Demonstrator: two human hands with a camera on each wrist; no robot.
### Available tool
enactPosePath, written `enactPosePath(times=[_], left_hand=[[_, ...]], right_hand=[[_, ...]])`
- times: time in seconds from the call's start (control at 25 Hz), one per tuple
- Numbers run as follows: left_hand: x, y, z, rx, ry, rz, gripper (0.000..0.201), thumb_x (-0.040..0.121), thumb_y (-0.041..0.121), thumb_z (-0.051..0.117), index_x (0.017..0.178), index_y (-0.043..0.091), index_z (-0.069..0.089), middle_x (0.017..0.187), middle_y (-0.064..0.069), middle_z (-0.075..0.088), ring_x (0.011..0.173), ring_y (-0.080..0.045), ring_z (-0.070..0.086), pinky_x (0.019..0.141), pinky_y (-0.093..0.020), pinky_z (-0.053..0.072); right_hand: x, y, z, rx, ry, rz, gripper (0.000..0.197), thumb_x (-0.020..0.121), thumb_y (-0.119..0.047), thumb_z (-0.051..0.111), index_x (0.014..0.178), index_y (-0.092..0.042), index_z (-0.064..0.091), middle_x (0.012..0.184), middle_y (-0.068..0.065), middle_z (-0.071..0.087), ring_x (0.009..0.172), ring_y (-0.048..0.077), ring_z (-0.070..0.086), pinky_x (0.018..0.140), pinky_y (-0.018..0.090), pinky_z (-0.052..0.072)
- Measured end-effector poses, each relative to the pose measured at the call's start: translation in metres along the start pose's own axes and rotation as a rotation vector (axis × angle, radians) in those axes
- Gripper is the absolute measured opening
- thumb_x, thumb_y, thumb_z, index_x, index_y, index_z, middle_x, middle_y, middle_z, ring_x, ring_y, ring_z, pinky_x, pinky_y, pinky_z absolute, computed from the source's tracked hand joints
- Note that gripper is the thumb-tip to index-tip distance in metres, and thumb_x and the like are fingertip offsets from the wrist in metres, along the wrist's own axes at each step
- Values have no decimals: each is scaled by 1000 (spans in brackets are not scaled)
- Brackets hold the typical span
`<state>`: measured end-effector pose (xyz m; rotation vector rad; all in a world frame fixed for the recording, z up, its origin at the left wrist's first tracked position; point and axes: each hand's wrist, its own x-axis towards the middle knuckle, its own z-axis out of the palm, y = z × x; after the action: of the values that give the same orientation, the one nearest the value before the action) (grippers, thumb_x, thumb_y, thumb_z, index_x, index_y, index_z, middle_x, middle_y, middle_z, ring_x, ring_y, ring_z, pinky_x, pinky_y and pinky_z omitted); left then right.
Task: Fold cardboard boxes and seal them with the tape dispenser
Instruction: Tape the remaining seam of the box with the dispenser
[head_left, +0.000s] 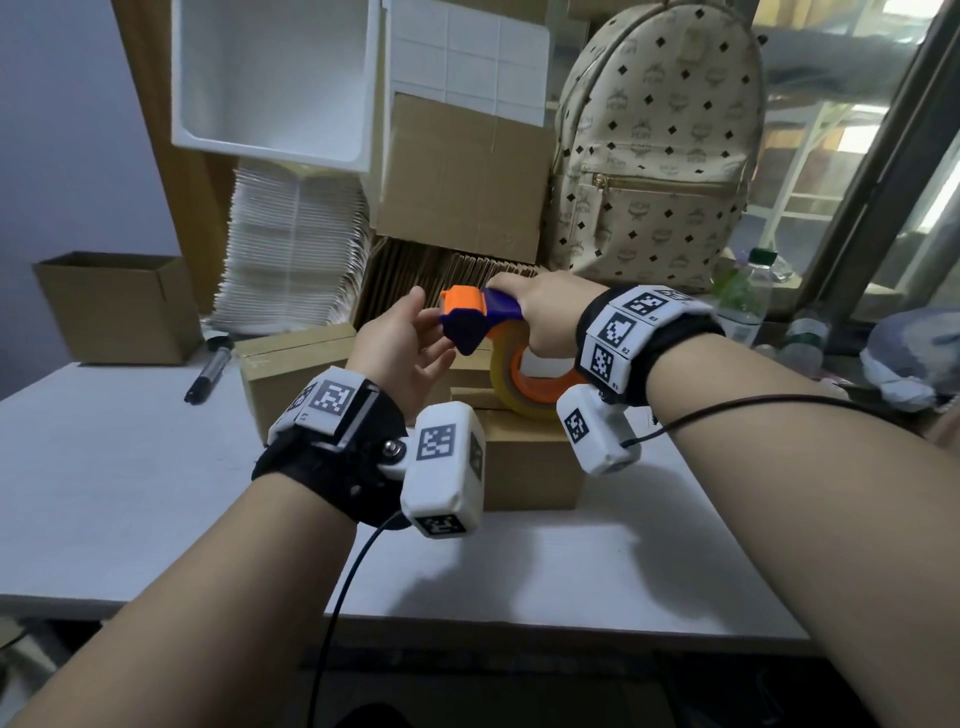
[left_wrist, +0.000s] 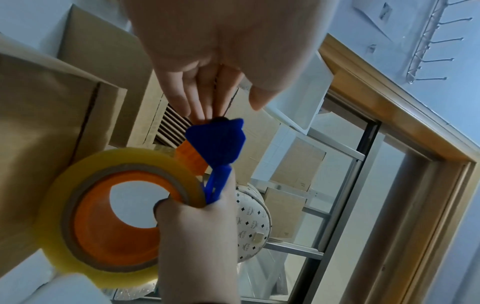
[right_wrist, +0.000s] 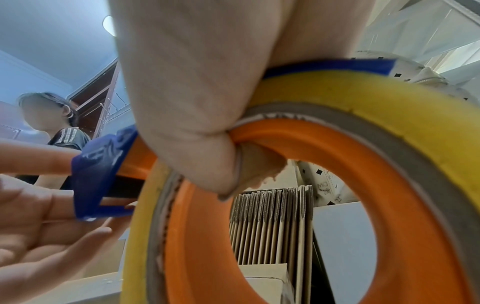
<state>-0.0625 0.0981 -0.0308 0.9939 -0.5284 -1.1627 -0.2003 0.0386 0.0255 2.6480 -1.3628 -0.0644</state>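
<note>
My right hand (head_left: 545, 317) grips the orange and blue tape dispenser (head_left: 475, 317), fingers hooked through its orange core, holding it in the air above a closed cardboard box (head_left: 530, 467) on the white table (head_left: 104, 467). A roll of yellowish tape (head_left: 511, 384) sits on the dispenser. My left hand (head_left: 405, 348) is open, its straight fingers reaching up to the blue cutter head. In the left wrist view those fingertips (left_wrist: 202, 113) touch the blue head (left_wrist: 218, 142), thumb apart. The right wrist view shows my right hand (right_wrist: 194, 123) wrapped round the roll (right_wrist: 363, 98).
A second closed box (head_left: 291, 374) lies left of the first. An open box (head_left: 114, 306) and a black marker (head_left: 208, 371) are at the left. Flat cardboard sheets (head_left: 452, 275), white mailers (head_left: 296, 249), a backpack (head_left: 654, 156) and a bottle (head_left: 748, 296) line the back.
</note>
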Motion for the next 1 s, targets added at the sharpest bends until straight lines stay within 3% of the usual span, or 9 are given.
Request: enactPosePath(times=[0.12, 0.24, 0.36, 0.44, 0.56, 0.76, 0.88, 1.0], left_hand=[[-1, 0, 0, 66, 15, 72, 29, 95, 35, 50, 93, 8, 60, 93, -8, 64, 86, -17, 62, 75, -26, 50], [-1, -1, -3, 32, 49, 98, 27, 98, 28, 44, 90, 8, 60, 90, -7, 63, 83, -15, 61, 74, -25, 49], [-1, -2, -4, -64, 51, 4, 17, 96, 15, 47, 103, 5, 60, 81, -5, 60, 73, -13, 59, 65, -22, 47], [-1, -3, -2, -114, 28, -81, 22, 95, 7, 46, 113, 4, 57, 76, -6, 56, 69, -12, 55, 63, -20, 46], [-4, -4, 3, -79, 18, -195, 27, 95, -1, 36, 114, 8, 54, 77, -10, 53, 67, -14, 51, 63, -22, 44], [-3, -19, 0, -114, -95, -288, 18, 95, 3, 38, 104, 0, 53, 92, -14, 66, 88, -25, 63, 71, -33, 51], [-2, -23, -1, -101, -121, -232, 19, 93, 0, 40, 96, 3, 59, 90, -13, 66, 85, -20, 62, 72, -25, 50], [-4, -23, 2, -75, -132, -197, 20, 89, -6, 45, 90, 6, 61, 89, -12, 62, 77, -14, 59, 62, -17, 49]], right_hand=[[2, -4, 0, -8, -8, -8, 70, 82, -5, 57, 141, -28, 26, 109, 11, 59, 92, 29, 59, 83, 44, 53], [3, -5, 0, -12, -1, -18, 68, 82, -3, 56, 140, -27, 28, 104, 10, 59, 90, 29, 59, 80, 42, 53], [4, -6, 0, -27, 3, -17, 68, 82, -3, 53, 141, -27, 28, 99, 9, 56, 90, 29, 58, 80, 41, 52], [5, -7, 1, -35, 5, -18, 68, 82, -3, 53, 141, -27, 28, 101, 10, 57, 91, 30, 58, 81, 42, 53], [5, -5, 0, -13, 4, -17, 67, 82, -3, 54, 139, -26, 30, 106, 11, 59, 91, 30, 58, 81, 42, 53], [4, -2, 1, 12, 14, -13, 67, 81, -3, 56, 138, -26, 31, 108, 11, 59, 92, 30, 58, 82, 43, 53], [3, 0, 1, 32, 18, -8, 67, 82, -3, 57, 139, -26, 31, 108, 11, 58, 92, 29, 58, 81, 42, 52], [1, 1, 1, 43, 35, -7, 68, 82, -3, 58, 140, -26, 31, 106, 9, 57, 88, 27, 55, 77, 38, 50]])
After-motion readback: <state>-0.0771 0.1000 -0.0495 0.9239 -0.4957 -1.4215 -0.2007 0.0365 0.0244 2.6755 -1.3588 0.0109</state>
